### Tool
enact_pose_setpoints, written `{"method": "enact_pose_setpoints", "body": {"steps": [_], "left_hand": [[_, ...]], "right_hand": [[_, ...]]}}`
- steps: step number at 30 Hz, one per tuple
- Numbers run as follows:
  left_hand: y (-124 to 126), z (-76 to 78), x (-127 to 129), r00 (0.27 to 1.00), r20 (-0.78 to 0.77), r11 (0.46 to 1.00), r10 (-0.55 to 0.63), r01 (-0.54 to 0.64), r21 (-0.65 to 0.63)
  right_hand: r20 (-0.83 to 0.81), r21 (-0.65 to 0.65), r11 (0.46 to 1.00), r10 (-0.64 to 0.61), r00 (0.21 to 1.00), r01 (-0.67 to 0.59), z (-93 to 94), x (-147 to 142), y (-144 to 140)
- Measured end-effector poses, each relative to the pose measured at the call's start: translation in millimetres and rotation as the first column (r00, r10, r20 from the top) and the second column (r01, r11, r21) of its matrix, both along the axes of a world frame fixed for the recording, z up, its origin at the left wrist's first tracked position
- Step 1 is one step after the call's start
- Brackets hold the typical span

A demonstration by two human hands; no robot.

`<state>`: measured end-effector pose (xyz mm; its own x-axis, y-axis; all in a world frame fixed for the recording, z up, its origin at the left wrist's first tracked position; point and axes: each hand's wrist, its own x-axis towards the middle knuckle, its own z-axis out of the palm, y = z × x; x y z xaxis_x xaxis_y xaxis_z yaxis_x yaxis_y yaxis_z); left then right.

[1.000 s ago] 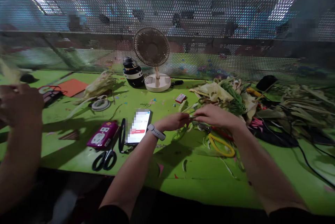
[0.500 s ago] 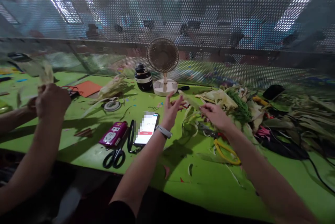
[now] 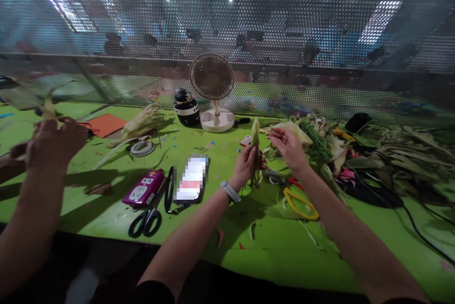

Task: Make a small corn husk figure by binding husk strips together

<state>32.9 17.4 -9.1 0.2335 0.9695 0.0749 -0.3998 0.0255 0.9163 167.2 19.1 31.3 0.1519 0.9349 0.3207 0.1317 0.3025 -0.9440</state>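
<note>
My left hand (image 3: 244, 167), with a grey band at the wrist, is closed around an upright, pale green corn husk piece (image 3: 255, 134) whose loose ends hang below the fingers. Just right of its tip, my right hand (image 3: 289, 149) pinches the end of a small dry husk strip (image 3: 266, 131). Whether the strip joins the upright piece I cannot tell. Under my right hand lie yellow-and-red-handled scissors (image 3: 302, 205), partly among husk scraps. A heap of corn husks (image 3: 300, 131) with green fibres is beyond my right hand.
A phone (image 3: 192, 178), purple power strip (image 3: 145, 189) and black-handled scissors (image 3: 145, 223) lie to the left. Behind stand a fan (image 3: 212, 78) and a black bottle (image 3: 186, 109) before a perforated metal screen (image 3: 284, 33). A co-worker's hands (image 3: 53, 145) hold husk at far left.
My left hand has gone from spread fingers to a grip around the husk, now upright. My right hand has risen slightly and holds a small strip. The view has shifted right.
</note>
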Motion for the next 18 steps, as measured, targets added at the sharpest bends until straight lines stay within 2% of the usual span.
{"method": "enact_pose_setpoints", "body": {"steps": [2, 4, 7, 12, 18], "left_hand": [[-2.2, -3.6, 2.3, 0.996, -0.089, 0.997, -0.023, 0.029, 0.065], [-4.4, -6.0, 3.7, 0.984, -0.178, 0.992, -0.018, 0.040, 0.123], [-6.1, -3.8, 2.8, 0.979, -0.196, 0.992, -0.053, 0.074, 0.101], [-7.5, 7.7, -1.4, 0.973, -0.055, 0.974, -0.226, 0.224, -0.039], [-11.1, 19.9, -6.2, 0.962, -0.042, 0.955, -0.271, 0.263, -0.140]], "right_hand": [[-0.020, -0.039, 0.984, 0.174, 0.985, -0.174, 6.6, -2.9, 8.5], [-0.021, -0.048, 0.964, 0.260, 0.965, -0.261, 6.8, -8.9, 13.7], [-0.030, -0.015, 0.976, 0.215, 0.976, -0.216, 1.5, -13.7, 17.8], [-0.116, 0.010, 0.995, 0.101, 0.988, -0.101, 3.1, -1.7, 28.4], [-0.177, 0.048, 0.999, 0.033, 0.984, -0.025, 14.2, 6.9, 38.6]]}}
